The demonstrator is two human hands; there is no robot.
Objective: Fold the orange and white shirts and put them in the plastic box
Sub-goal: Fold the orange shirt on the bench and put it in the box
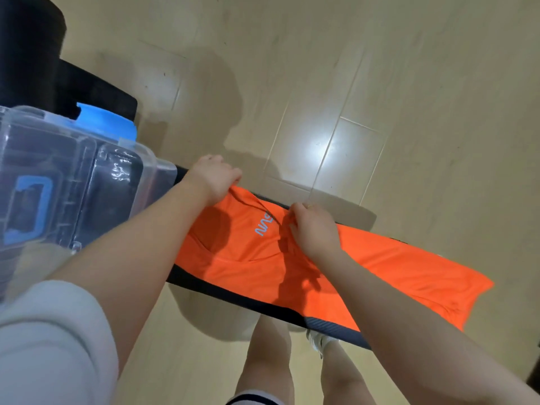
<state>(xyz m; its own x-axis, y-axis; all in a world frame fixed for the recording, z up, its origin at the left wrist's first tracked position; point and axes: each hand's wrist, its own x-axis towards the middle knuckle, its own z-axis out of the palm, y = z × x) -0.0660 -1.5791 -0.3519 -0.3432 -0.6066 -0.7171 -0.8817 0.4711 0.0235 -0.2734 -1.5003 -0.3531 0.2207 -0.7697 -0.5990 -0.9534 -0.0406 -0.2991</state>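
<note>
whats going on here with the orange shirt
A person is working on an orange shirt spread over a narrow dark table. The left hand grips its far edge; the right hand pinches fabric near the middle. A clear plastic box with blue latches sits at the left, lid on. No white shirt shows.

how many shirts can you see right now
1. The orange shirt lies spread along the narrow dark table, with the left hand and right hand gripping its top edge. No white shirt shows; it may be out of frame.
</note>
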